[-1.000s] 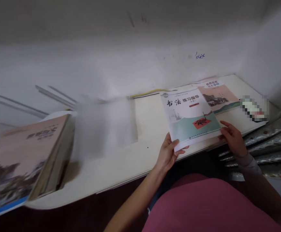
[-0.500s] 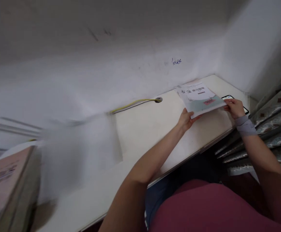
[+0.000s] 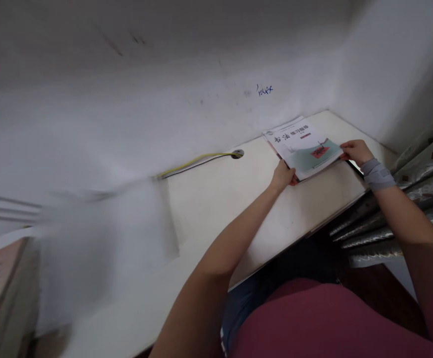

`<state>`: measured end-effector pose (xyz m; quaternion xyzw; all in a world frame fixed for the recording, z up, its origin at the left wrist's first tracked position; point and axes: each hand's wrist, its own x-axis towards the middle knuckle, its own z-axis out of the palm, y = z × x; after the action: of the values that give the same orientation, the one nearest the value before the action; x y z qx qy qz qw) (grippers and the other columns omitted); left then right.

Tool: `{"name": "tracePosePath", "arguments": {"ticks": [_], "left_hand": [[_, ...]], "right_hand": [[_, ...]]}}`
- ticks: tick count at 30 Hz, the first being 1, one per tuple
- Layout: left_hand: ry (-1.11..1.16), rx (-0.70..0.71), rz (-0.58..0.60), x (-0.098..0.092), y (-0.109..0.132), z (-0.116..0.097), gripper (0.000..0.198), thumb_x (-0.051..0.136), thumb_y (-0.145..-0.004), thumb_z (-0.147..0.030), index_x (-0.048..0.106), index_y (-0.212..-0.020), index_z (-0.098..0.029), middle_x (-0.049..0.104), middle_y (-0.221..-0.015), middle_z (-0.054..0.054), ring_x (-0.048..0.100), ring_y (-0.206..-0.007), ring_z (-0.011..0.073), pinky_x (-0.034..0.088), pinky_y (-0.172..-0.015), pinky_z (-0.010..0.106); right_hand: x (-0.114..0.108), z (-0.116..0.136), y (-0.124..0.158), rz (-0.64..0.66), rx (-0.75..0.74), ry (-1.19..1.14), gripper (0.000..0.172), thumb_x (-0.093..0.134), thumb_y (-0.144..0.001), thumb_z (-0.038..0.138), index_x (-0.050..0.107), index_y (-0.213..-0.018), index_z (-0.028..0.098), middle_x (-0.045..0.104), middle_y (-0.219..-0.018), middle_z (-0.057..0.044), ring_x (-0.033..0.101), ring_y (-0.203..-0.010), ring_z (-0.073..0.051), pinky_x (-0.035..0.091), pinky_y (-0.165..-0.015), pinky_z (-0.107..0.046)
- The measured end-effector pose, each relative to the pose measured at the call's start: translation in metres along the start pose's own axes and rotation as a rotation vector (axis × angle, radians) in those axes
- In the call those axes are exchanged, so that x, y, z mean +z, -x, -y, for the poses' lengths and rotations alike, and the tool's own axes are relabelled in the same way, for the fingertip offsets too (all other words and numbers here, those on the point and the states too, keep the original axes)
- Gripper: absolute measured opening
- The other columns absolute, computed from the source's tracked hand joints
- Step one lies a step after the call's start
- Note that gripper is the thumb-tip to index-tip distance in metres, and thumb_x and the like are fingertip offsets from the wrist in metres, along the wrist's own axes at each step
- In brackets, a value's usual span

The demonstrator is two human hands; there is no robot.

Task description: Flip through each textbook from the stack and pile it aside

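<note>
A booklet [image 3: 301, 147] with a white and pale green cover, dark lettering and a red patch is near the far right end of the white desk [image 3: 216, 204]. My left hand [image 3: 284, 176] grips its near left corner, the thumb on top and fingers tucked under the edge. At the near right corner, my right hand [image 3: 356, 150] pinches the booklet between thumb and fingers. A grey wrap is around my right wrist. Part of a phone [image 3: 356, 167] shows below my right hand, mostly hidden. Another cover or page edge shows beneath the booklet's far side.
A yellow cable [image 3: 197, 160] and a dark one run along the wall into a round desk hole [image 3: 237, 154]. A pile of books [image 3: 0, 288] stands at the left beside a blurred whitish sheet [image 3: 100, 248]. Several plastic-wrapped packs [image 3: 421, 189] are at the right.
The booklet has tilted down flatter toward the desk, its cover now clearer, with both hands still holding it. My right hand has come over more of the phone. The camera view has shifted slightly right.
</note>
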<state>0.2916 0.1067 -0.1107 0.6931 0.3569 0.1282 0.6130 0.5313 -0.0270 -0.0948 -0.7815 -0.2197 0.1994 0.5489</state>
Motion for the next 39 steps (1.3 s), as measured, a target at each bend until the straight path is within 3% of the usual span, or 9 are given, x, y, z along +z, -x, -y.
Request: {"name": "tracePosePath", "arguments": {"ticks": [7, 12, 16, 19, 24, 27, 29, 33, 39], "left_hand": [[-0.094, 0.039, -0.052, 0.002, 0.002, 0.002, 0.039, 0.045, -0.081, -0.009, 0.041, -0.120, -0.010, 0.061, -0.061, 0.000, 0.057, -0.043, 0.0109, 0.053, -0.054, 0.026], [-0.149, 0.059, -0.077, 0.002, 0.003, -0.002, 0.043, 0.051, -0.080, -0.011, 0.041, -0.122, -0.009, 0.067, -0.074, 0.008, 0.062, -0.055, 0.0149, 0.054, -0.061, 0.030], [-0.181, 0.083, -0.101, 0.002, 0.010, -0.008, 0.047, 0.053, -0.082, -0.013, 0.038, -0.127, -0.011, 0.069, -0.082, 0.010, 0.064, -0.063, 0.0170, 0.053, -0.066, 0.031], [-0.201, 0.105, -0.129, -0.008, 0.034, -0.015, 0.054, 0.053, -0.086, -0.019, 0.032, -0.136, -0.012, 0.069, -0.079, 0.008, 0.065, -0.066, 0.0185, 0.053, -0.070, 0.033], [-0.579, 0.452, -0.207, -0.055, 0.120, -0.023, 0.053, 0.053, -0.088, -0.022, 0.039, -0.140, -0.021, 0.060, -0.121, 0.014, 0.059, -0.109, 0.0283, 0.045, -0.093, 0.040], [-0.729, 0.526, -0.332, -0.099, 0.174, -0.007, 0.044, 0.046, -0.091, -0.019, 0.046, -0.135, -0.021, 0.053, -0.132, 0.014, 0.050, -0.122, 0.0280, 0.040, -0.101, 0.041], [-0.804, 0.436, -0.480, -0.134, 0.200, 0.014, 0.039, 0.046, -0.090, -0.017, 0.051, -0.129, -0.019, 0.053, -0.132, 0.014, 0.048, -0.125, 0.0275, 0.038, -0.104, 0.042], [-1.020, -0.019, -0.688, -0.195, 0.232, 0.066, 0.042, 0.051, -0.086, -0.017, 0.049, -0.128, -0.011, 0.046, -0.140, 0.021, 0.044, -0.129, 0.0318, 0.039, -0.104, 0.046], [-1.018, -0.135, -0.715, -0.222, 0.252, 0.111, 0.048, 0.055, -0.082, -0.020, 0.048, -0.127, -0.006, 0.051, -0.136, 0.024, 0.051, -0.125, 0.0311, 0.042, -0.102, 0.042]], "right_hand": [[0.002, -0.005, -0.004, 0.026, -0.082, 0.318, 0.011, 0.058, -0.072, 0.006, 0.065, -0.077, 0.012, 0.056, -0.053, 0.000, 0.062, -0.057, -0.017, 0.057, -0.063, -0.039], [0.003, 0.003, 0.004, 0.022, -0.192, 0.636, 0.022, 0.054, -0.067, 0.003, 0.069, -0.081, 0.011, 0.067, -0.083, -0.014, 0.063, -0.096, -0.030, 0.046, -0.092, -0.049], [0.011, 0.019, 0.022, 0.046, -0.273, 0.828, 0.028, 0.052, -0.067, 0.005, 0.068, -0.090, 0.006, 0.062, -0.107, -0.025, 0.058, -0.107, -0.039, 0.042, -0.092, -0.055], [0.023, 0.043, 0.046, 0.039, -0.442, 0.957, 0.034, 0.049, -0.078, 0.015, 0.065, -0.108, 0.010, 0.057, -0.121, -0.023, 0.060, -0.105, -0.037, 0.045, -0.089, -0.054], [0.075, 0.077, 0.111, 0.160, -0.978, 0.754, 0.044, 0.037, -0.093, 0.032, 0.051, -0.131, 0.014, 0.057, -0.126, -0.016, 0.055, -0.116, -0.030, 0.046, -0.096, -0.044], [0.125, 0.070, 0.154, 0.406, -1.152, 0.670, 0.048, 0.030, -0.096, 0.034, 0.043, -0.139, 0.016, 0.061, -0.124, -0.015, 0.058, -0.113, -0.027, 0.047, -0.097, -0.043], [0.159, 0.055, 0.176, 0.586, -1.289, 0.701, 0.050, 0.034, -0.095, 0.034, 0.040, -0.141, 0.014, 0.057, -0.131, -0.016, 0.052, -0.122, -0.029, 0.042, -0.103, -0.047], [0.211, 0.025, 0.196, 0.703, -1.346, 0.818, 0.059, 0.039, -0.093, 0.047, 0.043, -0.137, 0.007, 0.045, -0.142, -0.023, 0.039, -0.134, -0.032, 0.037, -0.106, -0.051], [0.240, 0.007, 0.201, 0.738, -1.344, 0.820, 0.065, 0.034, -0.093, 0.056, 0.045, -0.136, 0.009, 0.044, -0.143, -0.022, 0.040, -0.134, -0.030, 0.037, -0.106, -0.049]]}}
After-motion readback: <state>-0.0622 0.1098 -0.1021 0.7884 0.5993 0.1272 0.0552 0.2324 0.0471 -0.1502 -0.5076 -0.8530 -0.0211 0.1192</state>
